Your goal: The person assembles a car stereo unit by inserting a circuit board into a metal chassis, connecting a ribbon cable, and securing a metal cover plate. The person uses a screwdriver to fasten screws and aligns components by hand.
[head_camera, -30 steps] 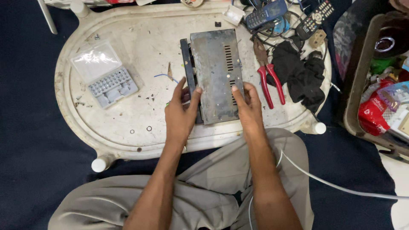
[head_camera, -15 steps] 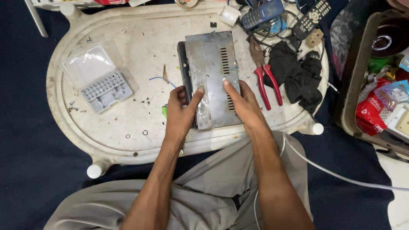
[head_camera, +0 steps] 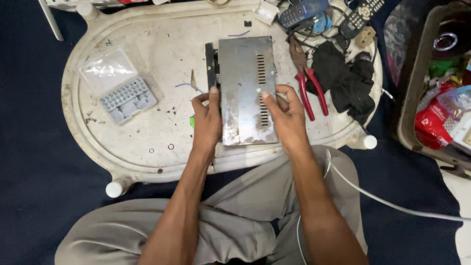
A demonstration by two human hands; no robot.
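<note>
A white oval desk (head_camera: 147, 59), scuffed and spotted, is being seen from above, with the person's grey-trousered legs (head_camera: 235, 225) folded under its near edge on a dark blue floor (head_camera: 29, 147). At the far right, a dark bin (head_camera: 417, 132) stuffed with coloured packets is being shown beside the desk. A grey metal box (head_camera: 245, 88) with 2 rows of vent slots is lying flat near the middle of the desk, its long side running away from the person and a black panel showing along its left edge. The box is being held from both sides: the left hand (head_camera: 207, 120) is clamped on the left edge with the thumb laid on top, and the right hand (head_camera: 287, 115) is closed on the right edge with the thumb resting on the lid near the slots. A crumpled black cloth (head_camera: 343, 78) is lying to the right of the box, with red-handled pliers (head_camera: 309, 83) between the 2. To the left, well apart from the box, a grey bit case (head_camera: 125, 98) is standing open with its clear lid (head_camera: 105, 71) folded back. A white cable (head_camera: 382, 201) is being trailed across the floor past the right knee. At the far edge, a dark phone (head_camera: 301, 12) and a remote control (head_camera: 360, 12) are lying among tangled wires. A short blue wire (head_camera: 189, 87) is lying just left of the box.
</note>
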